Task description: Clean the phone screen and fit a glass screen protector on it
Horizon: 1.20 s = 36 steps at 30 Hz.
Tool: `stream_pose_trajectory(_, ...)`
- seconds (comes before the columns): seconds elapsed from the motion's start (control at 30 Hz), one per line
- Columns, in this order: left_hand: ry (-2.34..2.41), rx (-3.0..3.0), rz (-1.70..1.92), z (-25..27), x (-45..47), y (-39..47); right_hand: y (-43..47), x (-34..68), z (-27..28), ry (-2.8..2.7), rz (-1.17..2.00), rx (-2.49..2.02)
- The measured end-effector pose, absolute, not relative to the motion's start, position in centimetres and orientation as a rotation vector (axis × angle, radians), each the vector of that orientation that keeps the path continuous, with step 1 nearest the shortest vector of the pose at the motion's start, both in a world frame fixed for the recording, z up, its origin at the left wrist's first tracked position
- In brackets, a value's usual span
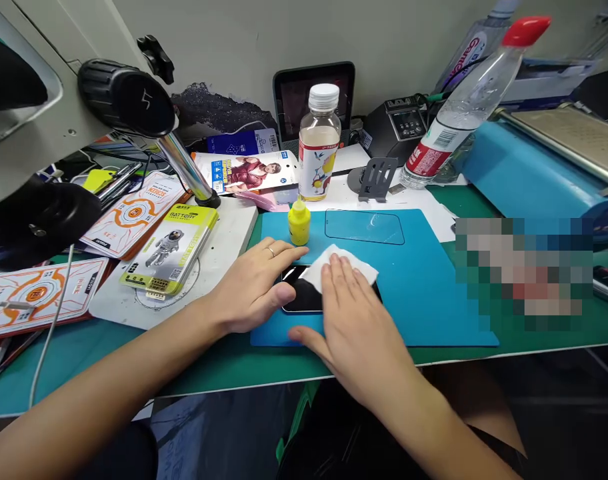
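Observation:
A phone (304,301) with a black screen lies flat on a blue mat (434,300). Over its screen is a folded white wipe (367,268). My right hand (361,330) rests on the wipe, its fingers flat and its thumb spread to the left. At the phone's left end is my left hand (257,283), fingers stretched out along the upper edge and thumb apart near the screen; its palm side is hidden. Just beyond the left fingertips stands a small yellow bottle (299,223). Behind the phone, a clear screen protector with a dark outline (365,227) lies on the mat.
A drink bottle (319,160) and a grey phone stand (377,180) stand behind the mat. A red-capped bottle (449,127) leans at right beside a blue machine (529,173). Boxed packs (169,250) and a metal post (187,167) crowd the left. A blurred patch (524,273) covers the right.

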<state>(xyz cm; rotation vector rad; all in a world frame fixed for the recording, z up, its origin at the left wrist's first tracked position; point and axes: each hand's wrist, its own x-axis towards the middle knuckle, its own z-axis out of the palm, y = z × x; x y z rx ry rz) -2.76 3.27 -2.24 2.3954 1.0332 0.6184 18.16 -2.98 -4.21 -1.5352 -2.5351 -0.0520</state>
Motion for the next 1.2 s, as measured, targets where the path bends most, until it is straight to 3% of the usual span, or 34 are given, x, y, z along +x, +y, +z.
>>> stream_pose_trajectory(0.17, 1.033, 2.386, 0.628, -2.3, -2.8, 3.3, -3.3, 13.4, -4.0, -2.56, 0.174, -1.418)
stream_pose_trajectory(0.47, 1.062, 2.399, 0.586, -2.5, -3.0, 3.3, -6.0, 17.9, -4.7, -2.655, -0.001, -1.194)
stream_pose_trajectory(0.77, 1.038, 2.42, 0.542, -2.3, -2.9, 3.1, -5.6, 23.3, -4.0, -2.606, -0.153, -1.389)
stream_pose_trajectory(1.0, 1.071, 2.4, 0.617, -2.2, -2.6, 3.0, -4.0, 19.3, -4.7, -2.412, -0.025, -1.648)
stream_pose_trajectory(1.2, 1.075, 2.395, 0.692, -2.5, -2.7, 3.1, -3.5, 13.6, -4.2, -2.483, 0.12, -1.547)
